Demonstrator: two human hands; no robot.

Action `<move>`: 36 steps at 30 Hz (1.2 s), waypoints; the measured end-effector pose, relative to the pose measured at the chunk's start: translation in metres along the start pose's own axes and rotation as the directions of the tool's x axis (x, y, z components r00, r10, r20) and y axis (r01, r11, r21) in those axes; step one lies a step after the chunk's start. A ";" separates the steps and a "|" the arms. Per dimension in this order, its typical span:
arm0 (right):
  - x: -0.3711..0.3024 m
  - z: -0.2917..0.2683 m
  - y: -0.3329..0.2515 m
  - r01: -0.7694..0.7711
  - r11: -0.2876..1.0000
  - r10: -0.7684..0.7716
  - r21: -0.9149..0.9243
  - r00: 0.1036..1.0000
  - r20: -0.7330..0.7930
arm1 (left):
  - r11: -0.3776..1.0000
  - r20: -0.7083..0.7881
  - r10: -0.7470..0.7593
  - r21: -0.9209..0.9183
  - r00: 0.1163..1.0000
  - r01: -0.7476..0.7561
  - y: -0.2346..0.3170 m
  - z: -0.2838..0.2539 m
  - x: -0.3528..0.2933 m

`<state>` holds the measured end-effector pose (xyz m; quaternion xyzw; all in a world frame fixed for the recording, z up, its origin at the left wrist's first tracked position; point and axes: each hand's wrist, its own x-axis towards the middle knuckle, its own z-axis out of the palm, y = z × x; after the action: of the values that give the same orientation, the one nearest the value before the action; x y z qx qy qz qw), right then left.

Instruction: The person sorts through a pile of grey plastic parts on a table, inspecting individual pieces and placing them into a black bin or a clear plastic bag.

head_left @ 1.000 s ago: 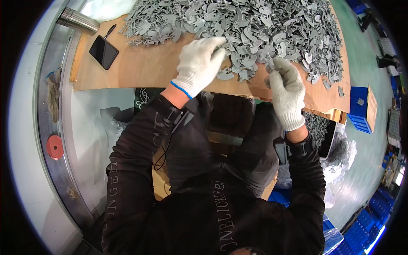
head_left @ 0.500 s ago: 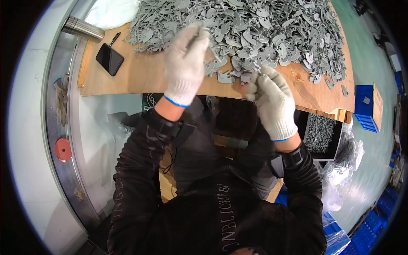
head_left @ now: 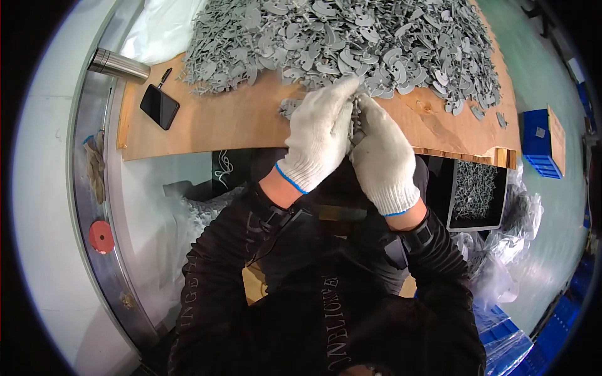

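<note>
Over the wooden table's near edge [head_left: 207, 143], both hands [head_left: 316, 133] [head_left: 384, 153], grip closed round grey parts [head_left: 355, 119].

The gloved left hand [head_left: 318, 130] and right hand [head_left: 384, 160] are close together, fingers [head_left: 372, 113] bent inward; the forearms [head_left: 279, 190] converge from below them.

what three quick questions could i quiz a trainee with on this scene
1. True or false: grey parts show between the left hand and right hand.
2. The crate right of the table is mainly: A) red, B) blue, C) white.
3. Fill in: the pen lies beside the ____.

Key: 1. True. 2. B. 3. Phone.
</note>
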<state>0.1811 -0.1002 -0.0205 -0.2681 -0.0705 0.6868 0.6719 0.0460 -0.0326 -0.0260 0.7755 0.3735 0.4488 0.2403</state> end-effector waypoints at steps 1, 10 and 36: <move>0.003 -0.001 0.001 0.021 1.000 -0.022 -0.016 0.999 -0.028 | 0.994 0.043 0.063 0.082 0.997 -0.066 0.003 0.001 0.001; 0.001 -0.020 -0.016 0.105 0.983 -0.129 -0.152 0.979 -0.158 | 0.992 0.202 -0.077 -0.087 0.976 0.097 0.046 0.018 -0.015; -0.234 -0.442 -0.286 -0.502 0.349 -0.749 -0.791 0.358 -0.558 | 0.742 0.317 -0.138 0.660 0.938 -0.114 -0.045 0.016 0.024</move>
<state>0.6281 -0.4168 -0.2000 -0.9145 -0.0809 0.1564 0.3643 0.0516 0.0136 -0.0532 0.8735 0.4662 0.1397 0.0104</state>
